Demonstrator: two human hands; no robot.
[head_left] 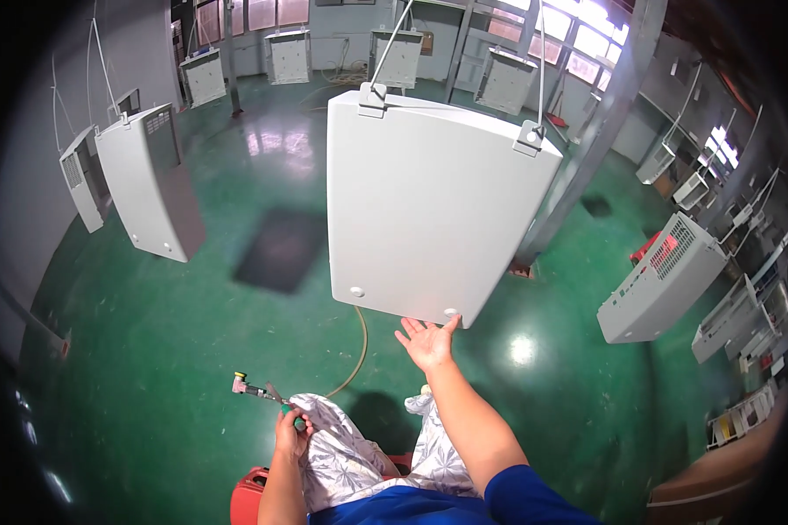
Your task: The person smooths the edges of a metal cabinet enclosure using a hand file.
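Note:
A large white box-shaped panel hangs before me from wires hooked to two metal clips on its top edge. My right hand reaches palm up to its lower edge, fingers spread, the thumb by a round white knob. Whether the fingertips touch the panel is hard to tell. Beside my left knee, my left hand is closed round a green-handled tool with a flat grey blade, like a scraper. A small pink and silver air sander with a yellow pad sits just past the blade; its hold is hidden.
A thin air hose curves over the green floor. More white housings hang at the left and at the right. A grey steel post stands behind the panel. A red seat is under me.

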